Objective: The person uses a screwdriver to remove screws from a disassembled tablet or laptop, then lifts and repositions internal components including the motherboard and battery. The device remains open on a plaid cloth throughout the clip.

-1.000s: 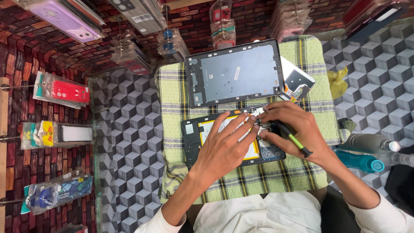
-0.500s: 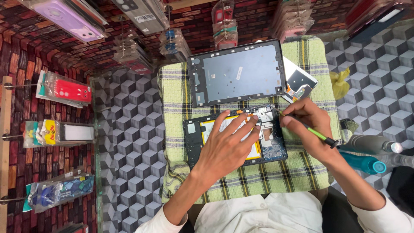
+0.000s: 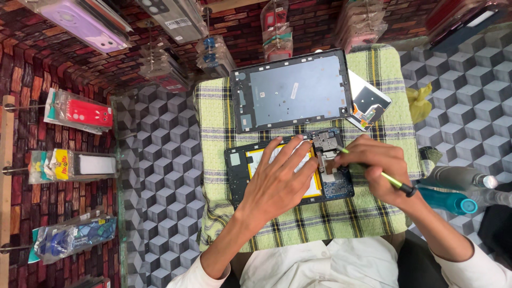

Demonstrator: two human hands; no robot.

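The opened tablet [image 3: 288,170] lies on the checked cloth [image 3: 298,224], its yellow battery [image 3: 282,168] under my left hand [image 3: 277,181], which rests flat with fingers spread, pinning it. My right hand [image 3: 373,165] is closed on a green-handled screwdriver [image 3: 386,178], tip at the metal bracket [image 3: 325,145]. I judge I'm working a screw there, though it's too small to see. The removed back panel [image 3: 292,89] sits just beyond. Next calls for steady downward pressure.

Battery [image 3: 256,160] mostly hidden under left hand [image 3: 277,184]; tool [image 3: 373,170] tip lost behind right hand [image 3: 376,168]; small panel [image 3: 368,104] partly tucked beneath back cover [image 3: 293,93].
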